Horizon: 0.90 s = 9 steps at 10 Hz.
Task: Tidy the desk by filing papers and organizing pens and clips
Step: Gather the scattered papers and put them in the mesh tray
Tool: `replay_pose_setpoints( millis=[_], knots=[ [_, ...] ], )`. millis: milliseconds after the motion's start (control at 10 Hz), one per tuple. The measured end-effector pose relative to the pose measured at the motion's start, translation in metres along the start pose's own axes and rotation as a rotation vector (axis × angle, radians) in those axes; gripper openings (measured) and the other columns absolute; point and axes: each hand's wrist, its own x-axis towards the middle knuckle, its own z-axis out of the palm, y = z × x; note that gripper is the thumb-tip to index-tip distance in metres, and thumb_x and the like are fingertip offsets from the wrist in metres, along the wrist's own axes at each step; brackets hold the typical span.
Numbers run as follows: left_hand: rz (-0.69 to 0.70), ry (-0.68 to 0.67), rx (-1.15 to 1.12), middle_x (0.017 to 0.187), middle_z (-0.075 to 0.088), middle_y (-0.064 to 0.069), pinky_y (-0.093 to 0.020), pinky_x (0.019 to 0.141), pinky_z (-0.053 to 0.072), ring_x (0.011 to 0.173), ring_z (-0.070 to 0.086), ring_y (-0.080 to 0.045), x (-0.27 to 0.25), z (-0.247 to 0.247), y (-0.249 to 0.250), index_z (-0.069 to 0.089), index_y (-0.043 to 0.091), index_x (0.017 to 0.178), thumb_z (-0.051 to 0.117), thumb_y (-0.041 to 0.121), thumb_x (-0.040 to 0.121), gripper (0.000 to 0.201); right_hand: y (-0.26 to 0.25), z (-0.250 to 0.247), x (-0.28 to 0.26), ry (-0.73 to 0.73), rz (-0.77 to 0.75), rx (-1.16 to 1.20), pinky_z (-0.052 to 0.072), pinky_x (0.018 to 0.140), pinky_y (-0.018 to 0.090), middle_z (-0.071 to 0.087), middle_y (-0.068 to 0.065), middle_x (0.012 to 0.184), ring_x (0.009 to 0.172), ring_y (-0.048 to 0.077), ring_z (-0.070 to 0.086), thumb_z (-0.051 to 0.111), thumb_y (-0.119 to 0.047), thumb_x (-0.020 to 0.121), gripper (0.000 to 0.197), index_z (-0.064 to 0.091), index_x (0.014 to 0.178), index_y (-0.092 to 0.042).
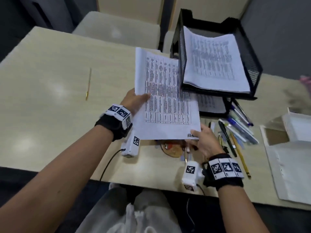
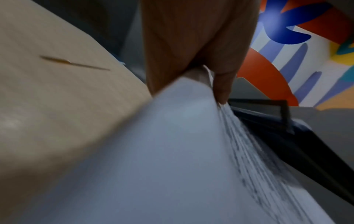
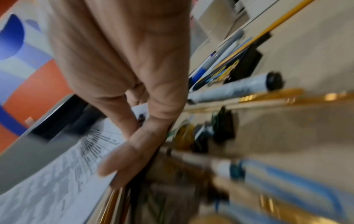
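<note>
Head view: we see left hand (image 1: 134,101) and right hand (image 1: 204,142) both pinching a printed paper (image 1: 166,101) above the desk (image 1: 50,81), its far edge at the black tray (image 1: 249,64).

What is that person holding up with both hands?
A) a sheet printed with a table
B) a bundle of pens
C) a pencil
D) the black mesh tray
A: the left hand and right hand each pinch an edge of the printed sheet.
</note>
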Motion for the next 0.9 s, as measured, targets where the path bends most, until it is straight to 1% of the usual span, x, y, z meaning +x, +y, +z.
replay_pose_setpoints(
  millis=[100, 200, 300, 400, 500, 600, 700, 800, 900],
  knots=[
    [-0.025, -0.191, 0.085, 0.111, 0.058, -0.010, -0.039, 0.076, 0.055, 0.095, 0.060, -0.031, 0.005, 0.046, 0.010, 0.041, 0.007, 0.129, 0.056, 0.019, 0.091, 0.043, -0.012, -0.044, 0.013, 0.148, -0.013, 0.110, 0.056, 0.058, 0.021, 0.056, 0.009, 0.117, 0.086, 0.015, 0.058, 0.038, 0.009, 0.094, 0.035, 0.050, 0.124, -0.004],
    [0.007, -0.190, 0.266, 0.114, 0.055, -0.015, -0.034, 0.072, 0.048, 0.099, 0.056, -0.030, 0.015, 0.082, 0.018, 0.039, 0.009, 0.123, 0.050, 0.017, 0.091, 0.035, -0.034, -0.070, 0.036, 0.259, -0.027, 0.119, 0.054, 0.064, 0.025, 0.052, 0.006, 0.099, 0.077, 0.014, 0.055, 0.040, 0.010, 0.093, 0.027, 0.054, 0.110, -0.006],
    [0.073, -0.099, 0.290, 0.112, 0.060, -0.026, -0.038, 0.073, 0.048, 0.102, 0.060, -0.039, 0.030, 0.103, 0.033, 0.042, 0.008, 0.112, 0.054, 0.022, 0.077, 0.040, -0.060, -0.078, 0.066, 0.297, -0.040, 0.095, 0.053, 0.056, 0.022, 0.043, 0.003, 0.081, 0.067, 0.013, 0.052, 0.039, 0.008, 0.093, 0.023, 0.046, 0.089, -0.013],
    [0.152, -0.047, 0.426, 0.107, 0.058, -0.028, -0.033, 0.068, 0.039, 0.102, 0.061, -0.039, 0.044, 0.113, 0.050, 0.038, 0.000, 0.118, 0.056, 0.011, 0.086, 0.039, -0.080, -0.076, 0.092, 0.323, -0.059, 0.195, 0.056, 0.075, 0.028, 0.049, 0.008, 0.084, 0.074, 0.018, 0.055, 0.031, 0.006, 0.095, 0.033, 0.042, 0.126, 0.003],
    [0.200, -0.024, 0.571, 0.105, 0.059, -0.026, -0.030, 0.070, 0.036, 0.099, 0.060, -0.034, 0.055, 0.116, 0.051, 0.043, 0.000, 0.123, 0.051, 0.009, 0.091, 0.034, -0.079, -0.079, 0.118, 0.320, 0.013, -0.102, 0.049, 0.079, 0.019, 0.048, 0.024, 0.134, 0.121, 0.033, 0.051, 0.030, 0.000, 0.098, 0.039, 0.033, 0.136, 0.011],
    [0.235, -0.052, 0.680, 0.116, 0.061, -0.016, -0.031, 0.089, 0.046, 0.109, 0.058, -0.029, 0.059, 0.120, 0.039, 0.052, 0.005, 0.122, 0.040, 0.015, 0.096, 0.030, -0.074, -0.076, 0.129, 0.451, 0.104, -0.295, 0.045, 0.081, 0.016, 0.040, 0.016, 0.145, 0.133, 0.028, 0.041, 0.034, -0.013, 0.099, 0.041, 0.039, 0.137, 0.001],
    [0.193, -0.055, 0.848, 0.125, 0.059, -0.013, -0.030, 0.084, 0.043, 0.113, 0.057, -0.030, 0.060, 0.123, 0.031, 0.052, 0.005, 0.124, 0.046, 0.013, 0.094, 0.032, -0.075, -0.069, 0.121, 0.512, 0.039, -0.639, 0.035, 0.105, 0.034, 0.041, 0.019, 0.144, 0.132, 0.030, 0.041, 0.038, -0.016, 0.097, 0.041, 0.039, 0.134, 0.003],
    [0.215, -0.028, 0.999, 0.113, 0.064, -0.016, -0.033, 0.076, 0.046, 0.106, 0.062, -0.033, 0.058, 0.119, 0.032, 0.057, 0.006, 0.115, 0.058, 0.026, 0.087, 0.035, -0.068, -0.072, 0.115, 0.505, -0.018, -0.876, 0.040, 0.095, 0.033, 0.045, 0.020, 0.139, 0.126, 0.033, 0.046, 0.050, -0.010, 0.090, 0.045, 0.042, 0.132, 0.005],
    [0.324, 0.056, 1.108, 0.117, 0.063, -0.019, -0.040, 0.083, 0.048, 0.109, 0.060, -0.036, 0.053, 0.096, 0.026, 0.045, 0.015, 0.132, 0.054, 0.038, 0.090, 0.048, -0.061, -0.066, 0.099, 0.612, -0.099, -0.966, 0.035, 0.088, 0.032, 0.039, 0.022, 0.140, 0.126, 0.034, 0.036, 0.055, -0.008, 0.084, 0.044, 0.047, 0.125, 0.006]
  ],
)
